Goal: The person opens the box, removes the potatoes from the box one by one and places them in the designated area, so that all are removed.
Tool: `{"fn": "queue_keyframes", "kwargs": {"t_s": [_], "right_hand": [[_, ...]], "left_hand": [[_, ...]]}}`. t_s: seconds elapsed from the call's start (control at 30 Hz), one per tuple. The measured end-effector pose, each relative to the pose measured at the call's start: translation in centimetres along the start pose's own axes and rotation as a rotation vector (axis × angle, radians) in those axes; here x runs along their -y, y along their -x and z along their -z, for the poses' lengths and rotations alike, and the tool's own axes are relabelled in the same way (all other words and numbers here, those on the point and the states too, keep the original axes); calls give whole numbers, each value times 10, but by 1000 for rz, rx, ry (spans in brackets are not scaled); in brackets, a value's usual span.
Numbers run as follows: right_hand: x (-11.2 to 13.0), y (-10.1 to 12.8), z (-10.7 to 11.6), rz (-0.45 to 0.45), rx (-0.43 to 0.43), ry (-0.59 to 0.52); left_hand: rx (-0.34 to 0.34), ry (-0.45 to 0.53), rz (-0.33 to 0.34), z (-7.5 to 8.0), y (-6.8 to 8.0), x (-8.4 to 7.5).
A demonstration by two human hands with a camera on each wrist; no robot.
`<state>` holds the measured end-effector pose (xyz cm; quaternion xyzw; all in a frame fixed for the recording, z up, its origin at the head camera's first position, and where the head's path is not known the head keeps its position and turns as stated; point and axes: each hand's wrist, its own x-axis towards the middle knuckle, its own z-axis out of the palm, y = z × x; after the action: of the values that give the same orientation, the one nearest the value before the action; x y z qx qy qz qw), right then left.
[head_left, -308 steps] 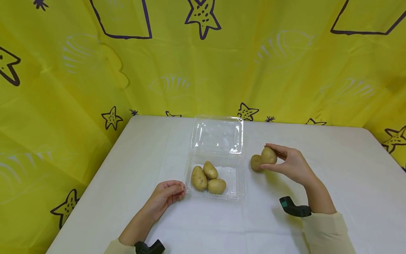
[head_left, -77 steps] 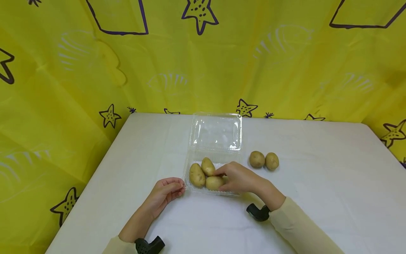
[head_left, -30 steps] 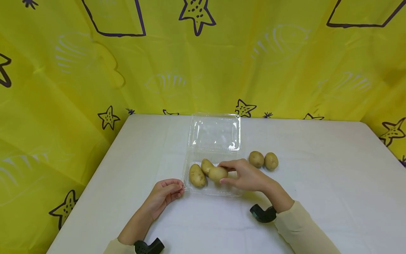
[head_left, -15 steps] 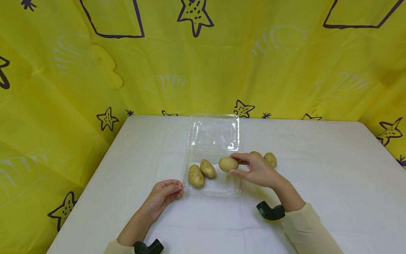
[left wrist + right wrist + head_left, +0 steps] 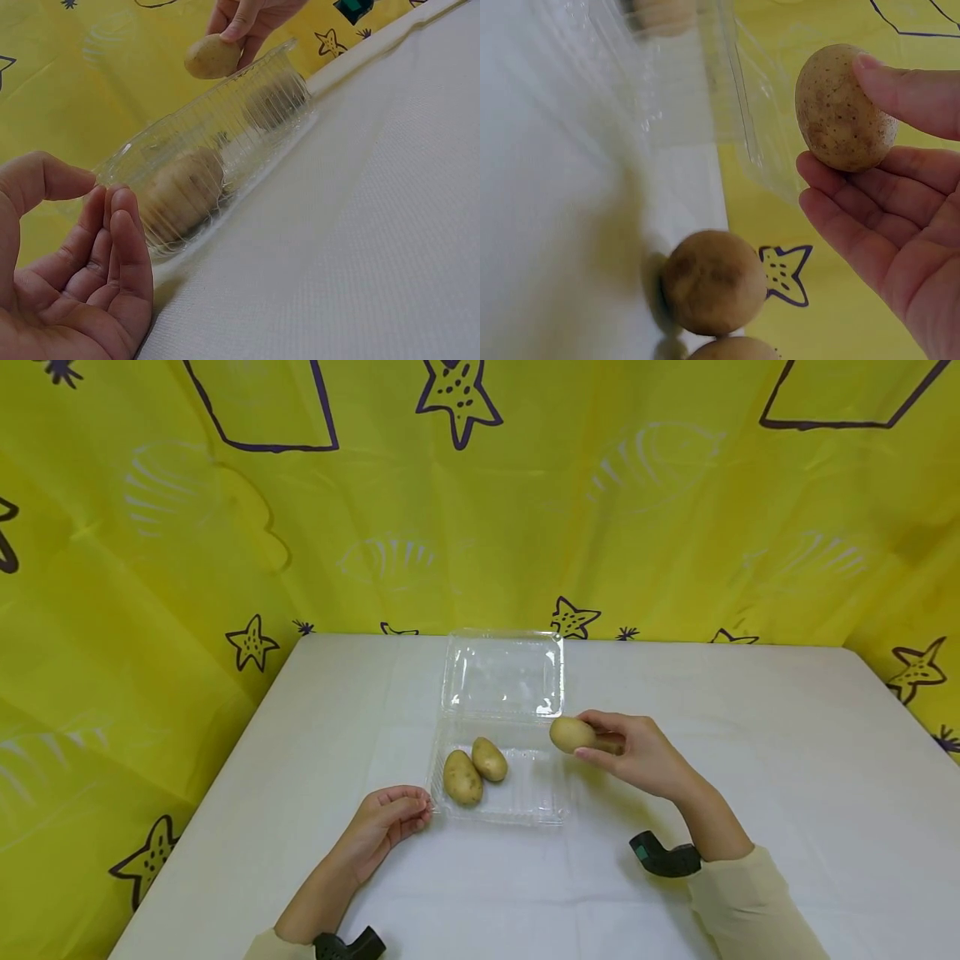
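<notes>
My right hand pinches a tan potato between thumb and fingers, in the air just past the right rim of a clear plastic clamshell box. The box lies open, its lid flat behind it. Two potatoes lie in the left of the base. My left hand rests on the table, fingers loosely curled, fingertips at the box's front left corner. In the right wrist view, the held potato hangs above two potatoes lying on the table.
A white cloth covers the table. A yellow curtain with star prints hangs behind and on the left. The two loose potatoes on the table are mostly hidden behind my right hand in the head view.
My right hand has lifted one potato out of the box and carried it up and to the right, past the box's rim. Two potatoes stay inside. The left hand has not moved.
</notes>
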<state>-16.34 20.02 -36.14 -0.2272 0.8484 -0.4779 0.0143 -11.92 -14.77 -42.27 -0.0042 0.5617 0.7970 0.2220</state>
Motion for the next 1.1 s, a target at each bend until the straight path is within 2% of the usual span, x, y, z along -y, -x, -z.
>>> {"fn": "queue_keyframes", "kwargs": {"t_s": [0.3,0.5,0.63,1.1], "right_hand": [[-3,10,18,-26,-75,44],[-9,18,28,9,-153,81],[-11,21,32,9,-158,70],[-25,36,54,-161,-185,103]], "left_hand": [[11,2,-6,1,1,1],[20,-7,-13,1,0,1],[11,-12,-16,1,-1,1],[-5,-22,-2,-1,-1,-1]]}}
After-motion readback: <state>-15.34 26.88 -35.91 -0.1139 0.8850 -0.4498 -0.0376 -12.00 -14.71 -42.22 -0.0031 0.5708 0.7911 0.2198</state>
